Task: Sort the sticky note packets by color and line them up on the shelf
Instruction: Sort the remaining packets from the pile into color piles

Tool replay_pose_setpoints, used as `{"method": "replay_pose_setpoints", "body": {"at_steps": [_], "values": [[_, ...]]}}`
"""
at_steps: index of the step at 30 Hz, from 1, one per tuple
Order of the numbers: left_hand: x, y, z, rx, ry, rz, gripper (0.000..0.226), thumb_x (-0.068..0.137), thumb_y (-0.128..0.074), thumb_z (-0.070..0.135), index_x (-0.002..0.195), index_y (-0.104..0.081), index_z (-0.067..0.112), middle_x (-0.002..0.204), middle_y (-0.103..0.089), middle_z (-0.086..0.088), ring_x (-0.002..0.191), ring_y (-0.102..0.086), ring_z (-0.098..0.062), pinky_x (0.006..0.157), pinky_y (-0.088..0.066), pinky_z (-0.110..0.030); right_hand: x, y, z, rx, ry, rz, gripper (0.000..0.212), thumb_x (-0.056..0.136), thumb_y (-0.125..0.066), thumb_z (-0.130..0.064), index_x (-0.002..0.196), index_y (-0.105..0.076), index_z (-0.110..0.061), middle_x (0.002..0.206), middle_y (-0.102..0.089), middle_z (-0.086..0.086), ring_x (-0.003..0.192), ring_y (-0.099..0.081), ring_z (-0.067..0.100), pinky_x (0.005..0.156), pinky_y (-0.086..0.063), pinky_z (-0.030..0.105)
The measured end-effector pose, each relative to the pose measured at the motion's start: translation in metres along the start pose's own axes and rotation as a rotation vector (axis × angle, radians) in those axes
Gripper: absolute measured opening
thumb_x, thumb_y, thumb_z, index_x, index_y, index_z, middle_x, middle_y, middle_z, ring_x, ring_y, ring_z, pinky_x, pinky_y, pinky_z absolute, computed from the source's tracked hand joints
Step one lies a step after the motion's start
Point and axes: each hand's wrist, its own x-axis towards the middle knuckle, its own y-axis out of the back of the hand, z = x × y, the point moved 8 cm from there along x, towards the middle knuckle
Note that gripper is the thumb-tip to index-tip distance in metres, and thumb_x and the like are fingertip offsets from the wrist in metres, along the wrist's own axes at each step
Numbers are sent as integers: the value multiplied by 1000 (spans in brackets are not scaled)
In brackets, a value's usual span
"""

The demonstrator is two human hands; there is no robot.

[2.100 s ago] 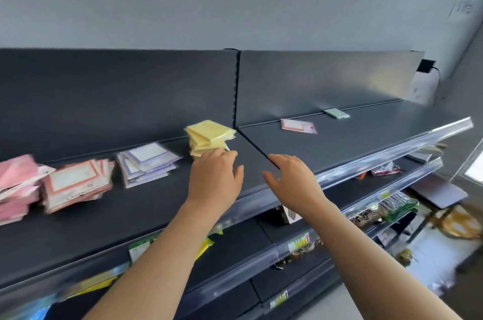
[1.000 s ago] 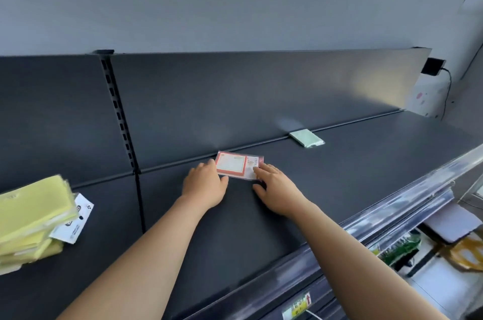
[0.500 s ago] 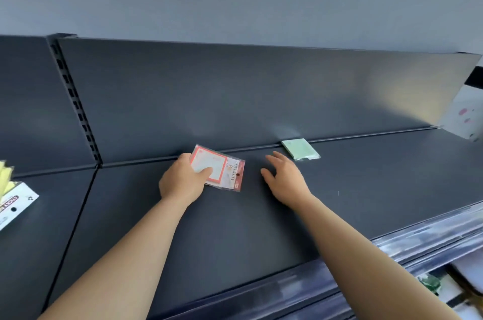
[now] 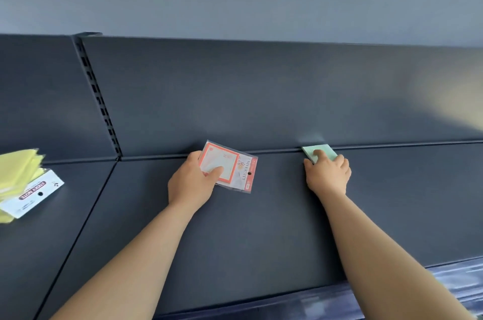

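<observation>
Sticky note packets of three colours in view on the shelf (image 4: pixel 235 241), placed here by the slotted upright (image 4: pixel 98 100) in the back panel.

Red-bordered packet (image 4: pixel 227 166): well right of the upright, raised and tilted, long axis running left to right, header card trailing away from the upright. Pinched at its upright-side end by the left hand (image 4: pixel 190 183), thumb on top, fingers underneath.

Green packet (image 4: pixel 322 152): farther right of the upright, lying flat, pushed against the back edge, slightly skewed to that edge. Straight ahead of the right hand (image 4: pixel 328 175) and far nearer to it than to the left. Caught in a shallow pinch, one fingertip on top and thumb at the corner facing the upright.

Yellow packets (image 4: pixel 18 175): left of the upright, in a loose heap, white header card foremost.

Probably mid-pickup of the green one, with sorting unfinished. Little room behind it, so best drawn forward off the back edge before lifting, then carried leftward toward the upright. Left hand already full, so no help from that side.
</observation>
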Motion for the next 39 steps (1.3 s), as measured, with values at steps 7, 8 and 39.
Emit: {"method": "replay_pose_setpoints", "body": {"at_steps": [7,8,39], "values": [[-2,5,-4,-130,30,-23,44,85,-68,38,121,-50,20,110,-59,10,95,-54,-17,75,-40,-31,-28,4,-33,165,44,-183,60,80,-68,-39,134,-47,-25,131,-40,13,121,-42,34,105,-36,39],[-3,6,-5,-176,46,-28,44,83,-70,35,118,-49,19,109,-58,9,93,-54,-16,75,-41,-31,-37,3,-42,203,52,-230,65,76,-72,-37,134,-45,-25,131,-38,12,120,-43,33,103,-40,40],[-112,362,-246,-794,175,399,29,94,-51,5,121,-45,17,114,-61,4,96,-66,-11,68,-61,-29,-367,11,-400,953,471,-511,33,84,-66,-7,116,-62,-15,99,-69,-1,73,-61,9,55,-45,15]]}}
